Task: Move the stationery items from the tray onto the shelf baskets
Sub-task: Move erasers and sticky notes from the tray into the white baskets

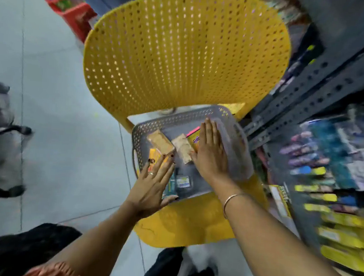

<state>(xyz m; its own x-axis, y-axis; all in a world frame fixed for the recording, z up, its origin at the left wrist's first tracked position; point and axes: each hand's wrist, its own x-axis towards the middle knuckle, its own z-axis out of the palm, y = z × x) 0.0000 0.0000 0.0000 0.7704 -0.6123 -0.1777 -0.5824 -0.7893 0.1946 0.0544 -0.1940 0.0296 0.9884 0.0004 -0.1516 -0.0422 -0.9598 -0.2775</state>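
Note:
A grey perforated tray (156, 122) rests on the seat of a yellow chair (185, 49). Inside it lie small packs: a tan box (161, 143), a beige packet (182, 149), a yellow-and-pink pack (193, 137) and dark blister packs (182, 181). A clear plastic tub (238, 152) lies along the tray's right side. My left hand (152, 186) hovers flat over the tray's near left corner, fingers spread, holding nothing. My right hand (210, 154) is flat and open over the tray's right half, beside the clear tub.
A dark metal shelf rack (314, 88) stands at the right, with blurred stationery packs and yellow packs (344, 238) on it. A red basket (71, 9) with goods sits on the floor at the back left. Another person's legs show at the far left.

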